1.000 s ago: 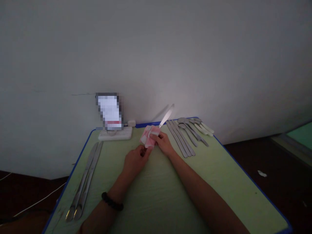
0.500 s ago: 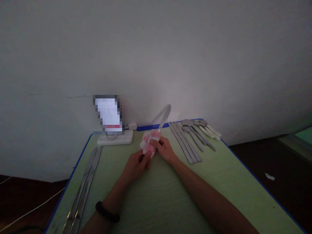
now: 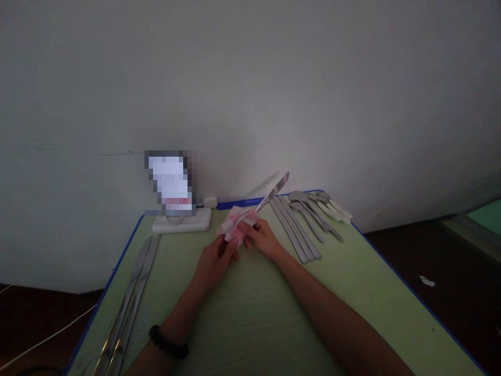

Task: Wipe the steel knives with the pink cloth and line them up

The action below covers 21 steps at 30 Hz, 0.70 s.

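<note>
A table knife points up and to the right, its lower part hidden in a pink-and-white cloth. My left hand is closed on the cloth's lower left side, thumb on top. From the right, my right hand pinches the cloth around the knife, its thumb across the folds. Whether the left fingers also reach the knife's handle under the cloth cannot be seen. Just right of my hands lie several flat-handled knives side by side on the green table.
Metal spoons and forks and white-handled cutlery lie at the back right. Two long knives lie along the left edge. A blurred phone stands above a white power strip by the wall.
The knife has tilted further to the right and turned, its blade now narrower in view. Both hands and the cloth have shifted slightly left and up.
</note>
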Each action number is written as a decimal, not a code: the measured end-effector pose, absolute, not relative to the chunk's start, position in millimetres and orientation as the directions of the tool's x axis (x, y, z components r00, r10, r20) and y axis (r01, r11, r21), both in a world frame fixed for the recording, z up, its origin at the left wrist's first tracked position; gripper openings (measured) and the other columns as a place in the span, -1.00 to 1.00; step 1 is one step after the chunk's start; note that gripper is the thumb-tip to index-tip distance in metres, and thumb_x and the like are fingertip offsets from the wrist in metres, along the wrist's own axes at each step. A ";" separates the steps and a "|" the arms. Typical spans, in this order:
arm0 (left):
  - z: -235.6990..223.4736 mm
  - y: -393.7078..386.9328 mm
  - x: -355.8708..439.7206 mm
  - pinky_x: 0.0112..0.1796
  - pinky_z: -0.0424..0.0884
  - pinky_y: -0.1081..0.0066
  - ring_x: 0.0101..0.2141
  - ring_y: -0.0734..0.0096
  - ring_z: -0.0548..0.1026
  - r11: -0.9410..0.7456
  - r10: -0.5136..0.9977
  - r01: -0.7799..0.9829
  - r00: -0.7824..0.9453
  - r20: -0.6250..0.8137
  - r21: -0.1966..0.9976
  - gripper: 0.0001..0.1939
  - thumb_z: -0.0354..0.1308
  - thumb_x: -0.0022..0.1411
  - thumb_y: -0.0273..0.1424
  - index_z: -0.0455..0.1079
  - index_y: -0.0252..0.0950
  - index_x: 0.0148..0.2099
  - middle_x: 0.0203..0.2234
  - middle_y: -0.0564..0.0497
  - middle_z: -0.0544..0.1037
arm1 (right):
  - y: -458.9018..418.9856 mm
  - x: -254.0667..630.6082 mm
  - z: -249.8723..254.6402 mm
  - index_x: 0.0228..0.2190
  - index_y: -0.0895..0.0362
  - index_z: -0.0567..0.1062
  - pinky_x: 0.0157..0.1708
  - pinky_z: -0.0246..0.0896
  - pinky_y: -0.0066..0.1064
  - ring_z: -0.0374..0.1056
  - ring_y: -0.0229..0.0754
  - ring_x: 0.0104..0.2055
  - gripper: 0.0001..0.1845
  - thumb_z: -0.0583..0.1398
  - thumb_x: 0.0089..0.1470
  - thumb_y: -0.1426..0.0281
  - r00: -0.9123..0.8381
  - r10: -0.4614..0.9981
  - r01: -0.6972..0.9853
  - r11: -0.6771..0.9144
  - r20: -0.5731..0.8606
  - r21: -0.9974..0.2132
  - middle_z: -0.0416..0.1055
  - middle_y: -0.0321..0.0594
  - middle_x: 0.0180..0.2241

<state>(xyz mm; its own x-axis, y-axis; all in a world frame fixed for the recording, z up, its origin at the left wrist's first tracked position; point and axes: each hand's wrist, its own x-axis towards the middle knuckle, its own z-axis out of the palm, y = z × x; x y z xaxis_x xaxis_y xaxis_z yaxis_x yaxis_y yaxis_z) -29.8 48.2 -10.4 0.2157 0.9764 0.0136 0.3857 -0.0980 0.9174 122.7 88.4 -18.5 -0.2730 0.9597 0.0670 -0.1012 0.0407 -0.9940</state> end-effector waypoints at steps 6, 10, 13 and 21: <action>-9.3 48.0 -30.6 -0.54 0.24 0.48 -0.61 0.44 0.37 -0.078 0.971 0.394 0.239 -0.020 0.916 -0.65 -0.05 0.20 -0.10 0.27 -0.27 -0.42 -0.65 0.08 0.44 | 88.6 125.7 -18.6 -0.68 0.20 0.36 -0.65 -0.06 -0.51 0.12 -0.40 -0.72 -0.47 0.10 0.01 0.01 -0.343 0.938 -0.079 0.028 0.054 -0.996 0.23 -0.36 -0.79; -9.6 49.4 -33.4 -0.57 0.18 0.50 -0.65 0.47 0.31 -0.071 0.970 0.431 0.240 -0.038 0.899 -0.65 -0.02 0.16 -0.10 0.23 -0.26 -0.49 -0.71 0.14 0.34 | 89.5 126.2 -16.5 -0.67 0.19 0.37 -0.60 -0.03 -0.51 0.14 -0.39 -0.66 -0.50 0.14 -0.03 0.02 -0.351 0.934 -0.117 0.016 0.057 -0.993 0.25 -0.37 -0.74; -9.2 48.9 -34.6 -0.56 0.16 0.50 -0.64 0.49 0.29 -0.096 0.963 0.451 0.267 -0.032 0.888 -0.65 -0.02 0.16 -0.13 0.21 -0.26 -0.53 -0.72 0.15 0.32 | 89.6 125.9 -15.2 -0.65 0.19 0.39 -0.56 0.00 -0.51 0.13 -0.39 -0.63 -0.54 0.21 -0.11 0.03 -0.342 0.939 -0.181 -0.037 0.028 -0.983 0.26 -0.38 -0.70; -9.3 44.4 -32.5 -0.57 0.18 0.50 -0.64 0.47 0.31 -0.113 0.952 0.451 0.306 -0.034 0.886 -0.58 -0.05 0.18 -0.08 0.28 -0.28 -0.53 -0.70 0.10 0.37 | 86.1 126.1 -9.6 -0.48 0.19 0.50 -0.35 0.18 -0.46 0.27 -0.31 -0.45 -0.62 0.30 -0.21 0.11 -0.377 0.926 -0.236 -0.088 0.007 -0.968 0.43 -0.30 -0.50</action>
<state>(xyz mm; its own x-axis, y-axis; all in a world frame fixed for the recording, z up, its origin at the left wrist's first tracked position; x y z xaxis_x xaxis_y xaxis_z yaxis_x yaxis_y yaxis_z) -32.5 44.4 -9.3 0.3057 0.9515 -0.0342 0.4506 -0.1130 0.8855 126.1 86.1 -9.6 -0.3772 0.9261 0.0075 -0.2356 -0.0881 -0.9678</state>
